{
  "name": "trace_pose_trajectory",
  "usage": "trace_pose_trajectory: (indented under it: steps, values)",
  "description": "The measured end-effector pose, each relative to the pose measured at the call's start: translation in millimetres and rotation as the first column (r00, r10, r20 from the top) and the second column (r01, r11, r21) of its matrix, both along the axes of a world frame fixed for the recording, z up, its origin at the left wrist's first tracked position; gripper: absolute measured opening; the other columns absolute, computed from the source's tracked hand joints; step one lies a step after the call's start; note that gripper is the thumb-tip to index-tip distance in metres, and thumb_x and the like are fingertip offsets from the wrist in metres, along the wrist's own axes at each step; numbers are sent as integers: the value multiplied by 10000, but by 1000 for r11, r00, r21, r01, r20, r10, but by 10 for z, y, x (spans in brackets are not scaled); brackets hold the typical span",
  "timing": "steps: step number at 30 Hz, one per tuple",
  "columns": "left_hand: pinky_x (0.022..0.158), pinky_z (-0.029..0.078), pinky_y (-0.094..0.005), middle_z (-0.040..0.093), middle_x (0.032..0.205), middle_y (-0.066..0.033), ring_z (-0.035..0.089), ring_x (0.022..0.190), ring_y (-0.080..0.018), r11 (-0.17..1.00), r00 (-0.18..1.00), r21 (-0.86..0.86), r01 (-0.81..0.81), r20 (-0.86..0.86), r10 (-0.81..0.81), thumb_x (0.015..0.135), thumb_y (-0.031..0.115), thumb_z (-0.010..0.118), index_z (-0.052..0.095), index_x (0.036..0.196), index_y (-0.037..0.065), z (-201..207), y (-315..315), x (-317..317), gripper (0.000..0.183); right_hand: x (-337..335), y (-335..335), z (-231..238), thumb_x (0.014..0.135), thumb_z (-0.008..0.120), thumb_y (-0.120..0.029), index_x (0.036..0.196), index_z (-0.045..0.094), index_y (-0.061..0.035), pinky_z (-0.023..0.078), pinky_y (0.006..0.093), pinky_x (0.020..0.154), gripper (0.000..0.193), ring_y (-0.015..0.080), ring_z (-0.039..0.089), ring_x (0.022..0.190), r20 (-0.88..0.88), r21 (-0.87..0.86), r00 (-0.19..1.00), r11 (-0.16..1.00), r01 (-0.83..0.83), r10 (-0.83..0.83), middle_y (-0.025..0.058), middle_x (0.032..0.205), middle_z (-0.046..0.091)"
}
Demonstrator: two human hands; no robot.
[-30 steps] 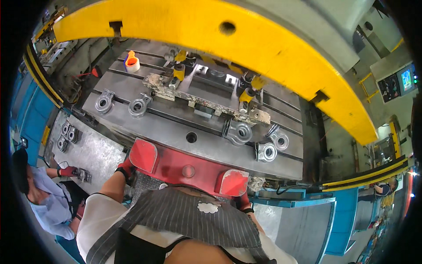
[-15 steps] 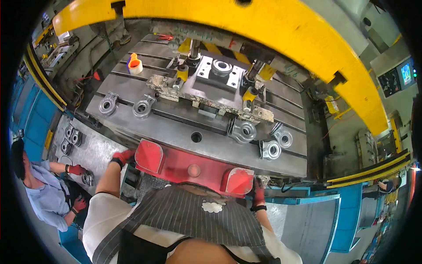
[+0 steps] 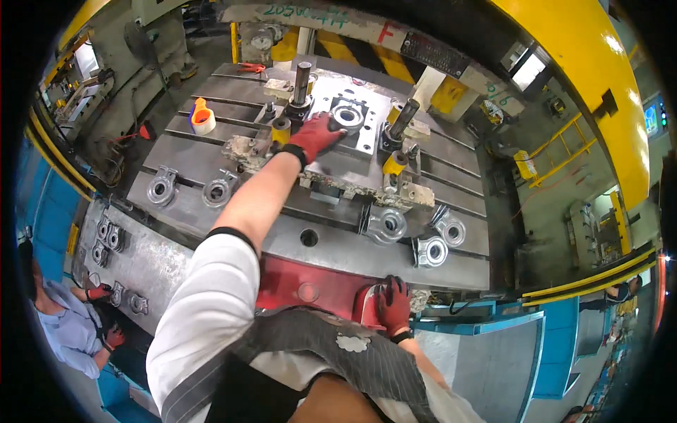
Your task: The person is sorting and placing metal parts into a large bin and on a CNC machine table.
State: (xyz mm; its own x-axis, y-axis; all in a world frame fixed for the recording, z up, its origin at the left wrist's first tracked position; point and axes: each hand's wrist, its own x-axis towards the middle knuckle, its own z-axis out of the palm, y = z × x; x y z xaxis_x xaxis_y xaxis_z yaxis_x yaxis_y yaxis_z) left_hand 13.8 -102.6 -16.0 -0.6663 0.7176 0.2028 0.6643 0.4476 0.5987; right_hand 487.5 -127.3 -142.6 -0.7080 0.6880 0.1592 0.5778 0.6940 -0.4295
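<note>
My left arm stretches forward over the press bed to a grey metal ring-shaped part (image 3: 347, 119) lying on the bright die plate (image 3: 368, 136). My red-gloved left hand (image 3: 317, 138) is closed on the part's left side, with the thumb along its near edge. Close to my body, my red-gloved right hand (image 3: 393, 306) lies on the right raised block of the red control panel (image 3: 289, 280), with its fingers extended over it. A round button (image 3: 308, 292) sits in the panel's middle.
Guide posts (image 3: 302, 83) flank the die plate. Several similar ring parts (image 3: 387, 225) lie along the bed's front, and an orange-and-white roll (image 3: 202, 118) stands back left. A yellow press frame (image 3: 599, 92) arches at right. A co-worker (image 3: 67, 324) handles parts at a left table (image 3: 159, 257).
The press's upper part has risen. My left hand has left the red panel and reached the ring part on the die. My right hand has moved up onto the panel's right block.
</note>
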Motion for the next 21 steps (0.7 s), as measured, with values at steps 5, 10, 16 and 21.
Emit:
trace_pose_trajectory:
  steps: [5,10,16,21]
  values:
    - [1022,301,-469,214,1450,-217,340,1260,-403,957,994,-272,-99,-81,80,643,547,686,261,1401,166,-24,766,-89,949,-49,-2,23,789,558,-286,1242,460,-55,214,509,1045,517,365,385,1196,-24,-4,1000,1000,5,-5,189,1237,471]
    - [1004,332,-470,291,1404,-224,355,1242,-397,919,974,-325,-225,-110,200,529,579,756,272,1398,201,-32,1107,-149,1064,-116,3,98,785,571,-280,1224,480,-53,243,502,1036,502,371,407,1171,-6,-15,999,999,48,-49,200,1217,476]
    - [1028,321,-448,404,1343,-199,364,1252,-359,988,992,-95,-122,-52,117,495,597,759,363,1345,153,8,948,-223,1037,-97,-28,29,827,548,-313,1253,459,-61,274,491,1020,502,392,395,1172,59,-20,997,999,47,-45,202,1237,476]
    - [968,381,-399,484,1227,-248,461,1148,-372,998,994,23,-59,-90,61,510,623,734,359,1311,16,291,399,-295,1073,-109,-50,38,843,518,-283,1274,434,-66,280,481,1011,490,389,373,1195,46,-2,999,1000,13,-13,188,1274,452]
